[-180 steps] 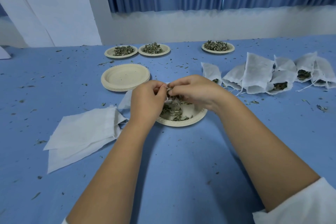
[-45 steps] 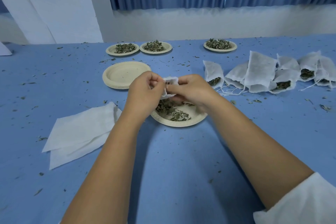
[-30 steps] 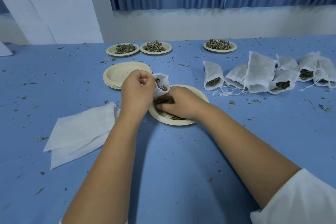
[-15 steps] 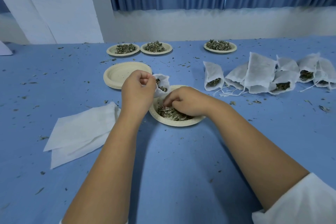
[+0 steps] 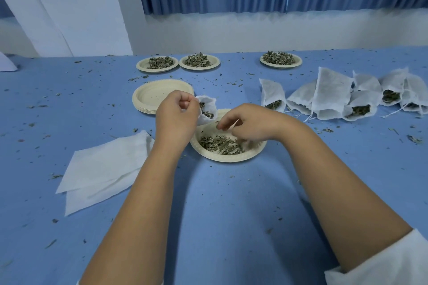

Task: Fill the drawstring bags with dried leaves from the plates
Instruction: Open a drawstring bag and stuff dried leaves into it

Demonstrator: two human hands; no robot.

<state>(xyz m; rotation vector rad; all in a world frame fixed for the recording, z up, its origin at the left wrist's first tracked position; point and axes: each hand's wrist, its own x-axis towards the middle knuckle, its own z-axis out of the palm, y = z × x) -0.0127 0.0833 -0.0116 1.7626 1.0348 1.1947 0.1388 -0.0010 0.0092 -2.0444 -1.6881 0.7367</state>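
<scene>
My left hand [image 5: 177, 118] pinches the rim of a small white drawstring bag [image 5: 206, 111], holding its mouth open above the left edge of a paper plate [image 5: 222, 157]. Some dried leaves show inside the bag. My right hand [image 5: 250, 124] hovers over the plate with curled fingers, pinching what looks like a few dried leaves [image 5: 220, 144] from the pile; its fingertips are partly hidden. Flat empty bags [image 5: 104, 166] lie to the left of the plate.
A stack of empty plates [image 5: 157, 95] stands behind my left hand. Three plates of leaves [image 5: 199, 62] line the far edge. Several filled bags [image 5: 333, 99] lie at the right. Leaf crumbs are scattered over the blue tablecloth [image 5: 231, 203].
My right hand left the bag's mouth, dropped onto the plate and gathered leaves, and has now lifted slightly. My left hand keeps the bag open, shifted a little to the left.
</scene>
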